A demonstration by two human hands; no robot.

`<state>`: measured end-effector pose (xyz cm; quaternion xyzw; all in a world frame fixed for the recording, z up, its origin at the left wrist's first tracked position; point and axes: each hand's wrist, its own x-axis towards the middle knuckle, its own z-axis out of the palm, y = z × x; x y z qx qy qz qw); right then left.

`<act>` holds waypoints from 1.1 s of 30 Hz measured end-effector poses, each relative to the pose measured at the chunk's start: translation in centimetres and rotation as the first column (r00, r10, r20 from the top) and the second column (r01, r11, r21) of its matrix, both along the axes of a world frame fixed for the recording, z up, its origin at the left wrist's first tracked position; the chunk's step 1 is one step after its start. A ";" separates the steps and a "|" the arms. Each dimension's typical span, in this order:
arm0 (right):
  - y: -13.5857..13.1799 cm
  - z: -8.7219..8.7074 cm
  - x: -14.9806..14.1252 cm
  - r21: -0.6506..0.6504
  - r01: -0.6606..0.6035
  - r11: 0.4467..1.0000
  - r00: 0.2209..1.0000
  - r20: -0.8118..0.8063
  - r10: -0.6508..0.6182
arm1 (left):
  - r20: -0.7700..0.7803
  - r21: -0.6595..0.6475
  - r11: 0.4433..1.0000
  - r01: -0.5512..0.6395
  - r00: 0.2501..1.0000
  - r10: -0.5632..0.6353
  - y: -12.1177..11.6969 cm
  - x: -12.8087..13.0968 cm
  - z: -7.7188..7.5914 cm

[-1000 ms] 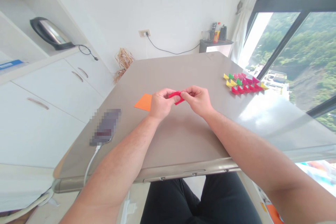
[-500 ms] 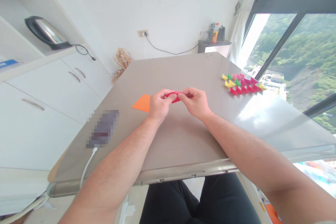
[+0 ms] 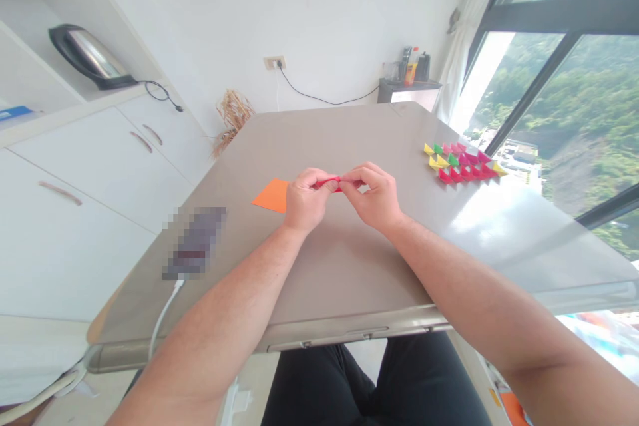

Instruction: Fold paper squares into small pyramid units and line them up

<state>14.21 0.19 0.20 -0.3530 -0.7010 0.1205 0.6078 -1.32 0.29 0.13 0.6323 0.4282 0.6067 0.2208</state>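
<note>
Red paper (image 3: 336,184) has shifted, showing less, pinched between both hands (image 3: 305,201); the bottle label (image 3: 410,72) is illegible.

The folded paper (image 3: 336,184) is red, the flat sheet (image 3: 272,195) orange, the tabletop (image 3: 339,266) plain grey-brown.

Dressed in plain blk trousers (image 3: 314,386) w/ a few soft creases nr the lap, w/ bare forearms (image 3: 239,306), bare L hand (image 3: 305,201) & bare R hand (image 3: 375,196).

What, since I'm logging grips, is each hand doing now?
Left hand: closed, pinching the red paper.
Right hand: closed, pinching the same paper.
</note>
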 end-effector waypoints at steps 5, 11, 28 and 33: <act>0.2 -0.2 0.0 0.023 -0.036 0.999 0.999 0.013 0.035 | -0.069 0.025 0.999 -0.027 0.997 0.028 -0.1 0.0 0.1; -0.1 0.1 0.0 -0.043 -0.036 0.998 0.999 0.030 0.037 | -0.088 0.020 1.000 -0.011 0.996 0.012 -0.2 -0.1 0.3; -0.1 0.2 0.5 -0.045 -0.121 0.992 0.992 0.029 0.122 | -0.049 -0.075 0.992 0.100 0.993 -0.104 -0.1 -0.2 0.3; -0.2 0.3 0.3 -0.112 -0.079 0.991 0.996 0.037 0.083 | -0.061 -0.070 0.994 0.079 0.995 -0.083 -0.3 0.0 0.5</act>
